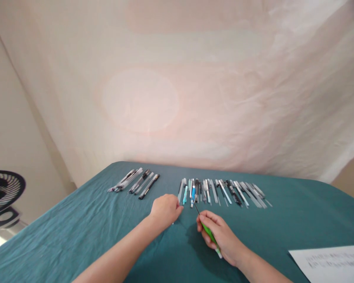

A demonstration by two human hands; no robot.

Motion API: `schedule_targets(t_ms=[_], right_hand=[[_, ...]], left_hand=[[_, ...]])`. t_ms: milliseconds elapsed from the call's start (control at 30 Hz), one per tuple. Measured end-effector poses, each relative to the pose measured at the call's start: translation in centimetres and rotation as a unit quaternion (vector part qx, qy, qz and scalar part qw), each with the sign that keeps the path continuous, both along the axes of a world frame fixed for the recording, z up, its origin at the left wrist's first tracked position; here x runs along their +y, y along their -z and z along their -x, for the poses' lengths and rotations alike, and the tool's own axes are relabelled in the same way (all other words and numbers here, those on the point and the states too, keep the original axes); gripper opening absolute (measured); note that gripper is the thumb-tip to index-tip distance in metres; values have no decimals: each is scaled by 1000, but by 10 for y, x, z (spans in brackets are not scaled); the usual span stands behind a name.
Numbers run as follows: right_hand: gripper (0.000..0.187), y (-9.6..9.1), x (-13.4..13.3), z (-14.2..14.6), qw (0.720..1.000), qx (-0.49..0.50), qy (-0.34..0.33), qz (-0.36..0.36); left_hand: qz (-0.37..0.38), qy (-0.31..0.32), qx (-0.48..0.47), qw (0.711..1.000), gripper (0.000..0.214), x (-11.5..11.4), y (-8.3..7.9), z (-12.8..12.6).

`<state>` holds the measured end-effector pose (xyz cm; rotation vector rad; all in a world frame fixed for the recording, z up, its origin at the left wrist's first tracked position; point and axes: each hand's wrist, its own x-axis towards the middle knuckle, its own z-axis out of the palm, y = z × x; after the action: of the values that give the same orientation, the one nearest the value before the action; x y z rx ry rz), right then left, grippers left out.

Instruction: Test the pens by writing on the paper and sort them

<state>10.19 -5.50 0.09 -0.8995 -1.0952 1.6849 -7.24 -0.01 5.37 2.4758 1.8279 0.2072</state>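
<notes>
My left hand (165,212) is closed, knuckles up, just in front of the pen row. A tiny pale tip shows below its fingers; whatever it belongs to is hidden. To the right, my right hand (220,236) grips a green-handled tool with a thin dark shaft (209,234). Its shaft points up and left toward a blue and white pen (193,192). A turquoise pen (185,194) lies left of that one. They belong to a row of several clear, white and black pens (214,192), side by side on the teal cloth.
Another group of clear and black pens (134,182) lies at the back left of the cloth-covered table (76,228). A printed white sheet (333,263) rests at the front right. Beyond the left edge stands a black fan (6,192). A pale draped sheet (194,98) hangs behind.
</notes>
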Motion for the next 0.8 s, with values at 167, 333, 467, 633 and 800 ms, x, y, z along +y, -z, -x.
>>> schedule_targets(t_ms=[167,333,467,633,800], right_hand=[[21,0,1,0,1000,-2,-2,-3],[22,0,0,1,1000,-3,-2,-1],[26,-1,0,2,1000,-1,8,9],[28,-2,0,2,1000,-4,10,3],[27,0,0,2,1000,4,6,3]], left_hand=[[6,-5,4,1000,30,0,1,1],[5,0,-63,998,30,4,1,2],[147,77,-275,947,40,3,0,-4],[252,93,-475,838,38,-3,9,-18],[235,74,-561,791,37,1,5,-17]])
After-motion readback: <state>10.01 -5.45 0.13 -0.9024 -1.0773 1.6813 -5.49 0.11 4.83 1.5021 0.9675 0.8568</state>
